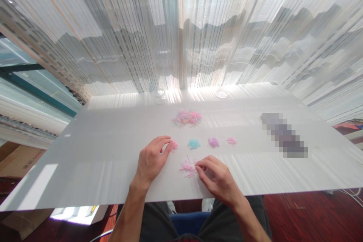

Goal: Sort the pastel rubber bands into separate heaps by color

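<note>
My left hand (153, 158) is closed in a pinch, thumb and index fingertips at the edge of a small bright pink tuft of shredded strands (174, 146). What sits between those fingertips is too small to make out. Lower and to the right, my right hand (217, 177) pinches the right edge of a loose spread of pale pink strands (187, 167). In a row with the bright pink tuft lie a blue tuft (194, 143), a purple tuft (213, 142) and a smaller light pink tuft (231, 141). Behind them is a larger mixed-colour heap of strands (187, 118).
Everything lies on a white table (93, 159). At its back edge stand a clear round container (160, 93) and a clear round lid or dish (222, 93). A blurred-out dark object (284, 135) lies at right. White curtains (227, 45) hang behind; a cardboard box (19, 159) is at left.
</note>
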Demonstrator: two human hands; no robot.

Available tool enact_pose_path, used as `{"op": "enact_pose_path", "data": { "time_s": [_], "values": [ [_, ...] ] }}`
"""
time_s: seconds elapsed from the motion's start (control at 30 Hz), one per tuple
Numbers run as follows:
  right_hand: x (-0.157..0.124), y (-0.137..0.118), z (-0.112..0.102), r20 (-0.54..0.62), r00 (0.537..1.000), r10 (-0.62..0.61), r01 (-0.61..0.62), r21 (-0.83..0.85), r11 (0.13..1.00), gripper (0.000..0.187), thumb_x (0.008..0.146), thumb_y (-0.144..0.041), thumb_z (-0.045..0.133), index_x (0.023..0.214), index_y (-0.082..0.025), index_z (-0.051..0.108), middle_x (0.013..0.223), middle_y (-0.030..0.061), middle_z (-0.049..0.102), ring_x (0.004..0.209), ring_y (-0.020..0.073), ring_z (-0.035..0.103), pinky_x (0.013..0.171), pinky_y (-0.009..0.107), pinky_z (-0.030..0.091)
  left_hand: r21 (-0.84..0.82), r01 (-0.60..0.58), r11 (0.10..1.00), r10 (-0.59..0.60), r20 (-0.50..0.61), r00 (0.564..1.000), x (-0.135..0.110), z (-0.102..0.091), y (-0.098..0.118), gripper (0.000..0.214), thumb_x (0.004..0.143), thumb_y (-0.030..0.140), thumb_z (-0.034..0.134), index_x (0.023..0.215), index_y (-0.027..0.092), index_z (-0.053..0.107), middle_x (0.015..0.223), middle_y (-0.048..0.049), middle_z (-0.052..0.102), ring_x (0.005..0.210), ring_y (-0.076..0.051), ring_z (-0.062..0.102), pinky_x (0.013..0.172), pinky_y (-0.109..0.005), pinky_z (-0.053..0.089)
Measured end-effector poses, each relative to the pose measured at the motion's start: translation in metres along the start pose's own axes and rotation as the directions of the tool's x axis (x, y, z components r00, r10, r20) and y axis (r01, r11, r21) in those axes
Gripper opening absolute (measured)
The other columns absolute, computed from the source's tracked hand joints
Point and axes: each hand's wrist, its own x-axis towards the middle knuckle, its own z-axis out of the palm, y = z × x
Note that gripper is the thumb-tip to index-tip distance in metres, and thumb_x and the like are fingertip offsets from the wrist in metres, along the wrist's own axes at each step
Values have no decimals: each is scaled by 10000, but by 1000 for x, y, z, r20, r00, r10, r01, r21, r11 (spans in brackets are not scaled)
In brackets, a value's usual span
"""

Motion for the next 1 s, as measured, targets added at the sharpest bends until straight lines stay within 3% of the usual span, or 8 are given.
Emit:
{"op": "enact_pose_path", "data": {
  "time_s": [0.17,0.53,1.0],
  "values": [
    [-1,1,0,-3,1000,-3,3,-9,1000,126,1011,-214,559,964,-219,676,848,42,660,785,180,641,724,313,526,70,47,996,-50,50,998,4,-1,-2,187,992,290,562,1010,250,744,1112,-2,772,694,-135,689,659,-252,533],
    [1,-2,-1,-5,1000,-10,10,-20,1000,138,1004,-213,557,940,-222,679,818,39,658,756,184,644,698,310,538,60,18,998,-22,71,997,-12,-3,-5,175,974,303,591,1091,277,718,1100,-2,769,798,-173,738,654,-256,567],
    [0,-2,-1,3,1000,-7,7,-19,1000,134,1010,-213,554,955,-221,676,834,45,662,769,185,643,707,315,538,112,92,989,-98,43,994,-22,5,1,235,971,342,602,1171,255,688,941,-7,781,634,-177,707,576,-274,545]
  ]
}}
